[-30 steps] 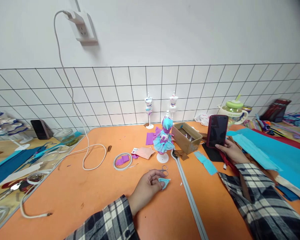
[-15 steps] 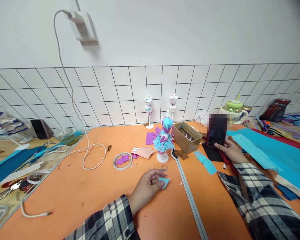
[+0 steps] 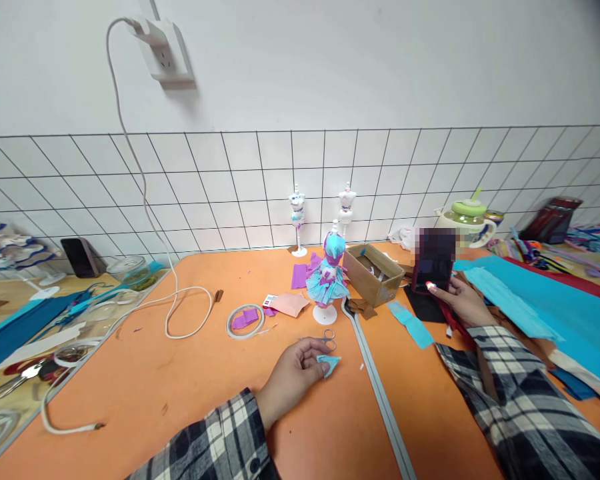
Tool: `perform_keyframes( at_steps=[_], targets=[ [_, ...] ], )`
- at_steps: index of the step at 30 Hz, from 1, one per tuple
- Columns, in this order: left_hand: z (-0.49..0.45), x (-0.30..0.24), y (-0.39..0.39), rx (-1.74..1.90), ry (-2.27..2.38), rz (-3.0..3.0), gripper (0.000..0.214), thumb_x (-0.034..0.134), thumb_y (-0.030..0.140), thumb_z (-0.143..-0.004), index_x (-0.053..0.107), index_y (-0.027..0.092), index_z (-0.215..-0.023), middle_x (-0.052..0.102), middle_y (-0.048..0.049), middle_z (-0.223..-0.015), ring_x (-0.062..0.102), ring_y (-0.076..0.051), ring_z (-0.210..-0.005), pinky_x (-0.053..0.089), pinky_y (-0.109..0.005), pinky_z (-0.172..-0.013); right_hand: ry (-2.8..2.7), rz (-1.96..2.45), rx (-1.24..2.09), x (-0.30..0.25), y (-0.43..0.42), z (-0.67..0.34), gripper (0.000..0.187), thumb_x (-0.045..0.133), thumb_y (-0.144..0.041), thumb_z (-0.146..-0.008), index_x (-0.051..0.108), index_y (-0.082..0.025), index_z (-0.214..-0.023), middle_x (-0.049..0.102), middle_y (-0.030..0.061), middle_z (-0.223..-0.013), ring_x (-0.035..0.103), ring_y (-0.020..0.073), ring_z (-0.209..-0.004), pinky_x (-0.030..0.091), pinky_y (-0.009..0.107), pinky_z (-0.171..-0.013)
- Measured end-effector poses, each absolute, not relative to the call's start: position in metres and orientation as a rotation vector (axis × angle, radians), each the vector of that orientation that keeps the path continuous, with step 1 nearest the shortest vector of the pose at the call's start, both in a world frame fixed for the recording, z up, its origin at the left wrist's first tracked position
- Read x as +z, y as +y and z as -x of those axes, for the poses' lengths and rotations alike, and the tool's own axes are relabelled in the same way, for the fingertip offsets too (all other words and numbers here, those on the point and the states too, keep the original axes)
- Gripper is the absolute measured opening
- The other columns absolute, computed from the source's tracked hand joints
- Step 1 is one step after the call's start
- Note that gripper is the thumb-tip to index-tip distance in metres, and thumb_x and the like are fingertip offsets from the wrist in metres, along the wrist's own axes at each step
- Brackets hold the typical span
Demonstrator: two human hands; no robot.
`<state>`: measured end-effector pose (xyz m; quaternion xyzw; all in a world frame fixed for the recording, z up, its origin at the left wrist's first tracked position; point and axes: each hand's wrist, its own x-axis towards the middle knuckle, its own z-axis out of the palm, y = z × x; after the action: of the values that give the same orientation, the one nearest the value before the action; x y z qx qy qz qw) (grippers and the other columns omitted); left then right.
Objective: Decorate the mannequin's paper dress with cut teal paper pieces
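Note:
Near the front middle of the orange table, my left hand (image 3: 297, 372) is closed on a small piece of light blue crepe paper (image 3: 329, 365). Small scissors (image 3: 329, 340) lie just beyond its fingers, partly hidden by them. At the right, my right hand (image 3: 463, 300) grips the lower edge of a smartphone (image 3: 434, 261), which stands tilted up with its screen towards me. Past the scissors a mini mannequin (image 3: 327, 280) wears a blue and purple ruffled dress on a round white stand.
An open cardboard box (image 3: 375, 273) sits beside the mannequin. A roll of tape (image 3: 245, 322) and a pink paper piece (image 3: 290, 305) lie to the left. Grey strips (image 3: 380, 393) run towards me. A white cable (image 3: 176, 293) crosses the left side; a lidded jug (image 3: 467, 220) stands back right.
My right thumb has shifted slightly at the bottom of the smartphone, and its tip now looks brightly lit. The left hand and the blue paper have stayed in place.

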<state>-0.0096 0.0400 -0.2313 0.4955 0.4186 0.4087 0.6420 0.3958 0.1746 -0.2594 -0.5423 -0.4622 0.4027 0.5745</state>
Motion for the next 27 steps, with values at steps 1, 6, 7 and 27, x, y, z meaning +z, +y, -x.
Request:
perform_keyframes(
  at_steps=[1, 6, 7, 27],
  targets=[
    [0.010, -0.231, 0.040, 0.932, 0.956, -1.130, 0.031, 0.077, 0.025, -0.067, 0.065, 0.015, -0.093, 0.066, -0.0046, -0.086, 0.057, -0.011, -0.066, 0.041, -0.024, -0.064, -1.088, 1.270, 0.923, -0.259, 0.175, -0.395, 0.044, 0.077, -0.029, -0.067, 0.062, -0.024, -0.108, 0.070, 0.0040, -0.111, 0.061, 0.0255, -0.110, 0.050, 0.036, -0.098],
    [0.010, -0.232, 0.040, 0.936, 0.946, -1.126, 0.032, 0.079, 0.027, -0.066, 0.066, 0.015, -0.092, 0.066, -0.0047, -0.085, 0.058, -0.012, -0.067, 0.042, -0.025, -0.065, -1.171, 1.282, 0.814, -0.253, 0.173, -0.395, 0.056, 0.079, -0.031, -0.063, 0.056, -0.025, -0.114, 0.066, 0.0054, -0.118, 0.059, 0.0280, -0.114, 0.049, 0.042, -0.099],
    [0.010, -0.231, 0.040, 0.937, 0.943, -1.125, 0.032, 0.079, 0.027, -0.066, 0.066, 0.015, -0.093, 0.066, -0.0049, -0.086, 0.058, -0.011, -0.066, 0.042, -0.024, -0.064, -1.168, 1.290, 0.779, -0.250, 0.171, -0.397, 0.058, 0.078, -0.031, -0.063, 0.055, -0.026, -0.116, 0.064, 0.0056, -0.120, 0.057, 0.0289, -0.116, 0.049, 0.043, -0.099],
    [0.021, -0.224, 0.040, 0.688, 0.414, -0.526, 0.051, 0.075, 0.007, -0.067, 0.060, 0.015, -0.115, 0.063, -0.0027, -0.083, 0.058, -0.005, -0.062, 0.043, -0.015, -0.059, -1.796, 0.570, 1.198, -0.235, 0.048, -0.165, 0.023, 0.071, -0.039, -0.076, 0.070, -0.026, -0.095, 0.067, 0.0065, -0.100, 0.059, 0.0238, -0.099, 0.050, 0.034, -0.075]
  ],
)
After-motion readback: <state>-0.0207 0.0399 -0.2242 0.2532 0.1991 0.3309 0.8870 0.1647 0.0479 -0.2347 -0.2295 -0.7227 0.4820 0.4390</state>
